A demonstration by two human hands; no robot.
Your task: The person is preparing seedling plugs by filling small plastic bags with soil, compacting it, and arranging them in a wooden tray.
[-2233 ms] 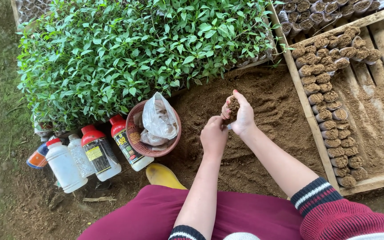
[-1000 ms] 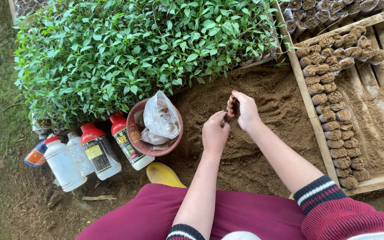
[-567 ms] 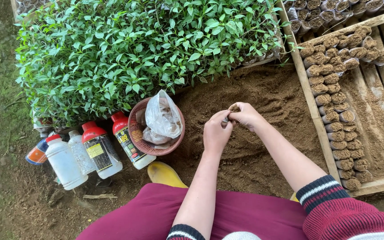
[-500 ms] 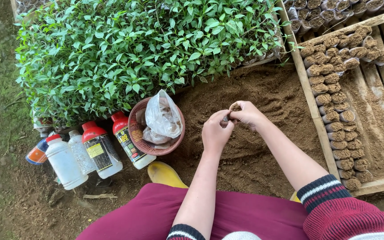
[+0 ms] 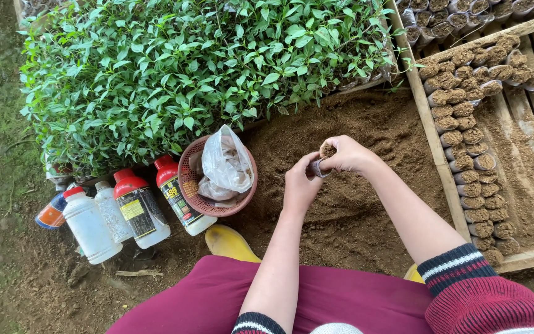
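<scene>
Both hands meet at the middle of the frame, above a heap of loose soil. The left hand holds a small soil-filled bag from below, its fingers curled round the lower end. The right hand covers the bag's top, fingers pinched on the rim and pressing the soil at the mouth; the fingertips themselves are mostly hidden.

To do this packing well, the left hand should probably keep the bag upright and support its sides evenly, so the thin wall does not buckle or split. The right fingers would best press down gently across the whole mouth, not at one spot, leaving the soil firm and level with the rim. Working directly over the heap lets any spill fall back into it.

At the right, a wooden crate holds rows of filled bags. Green seedlings fill the upper left. A basket with a plastic bag sits left of the hands, and bottles stand beside it at lower left.
</scene>
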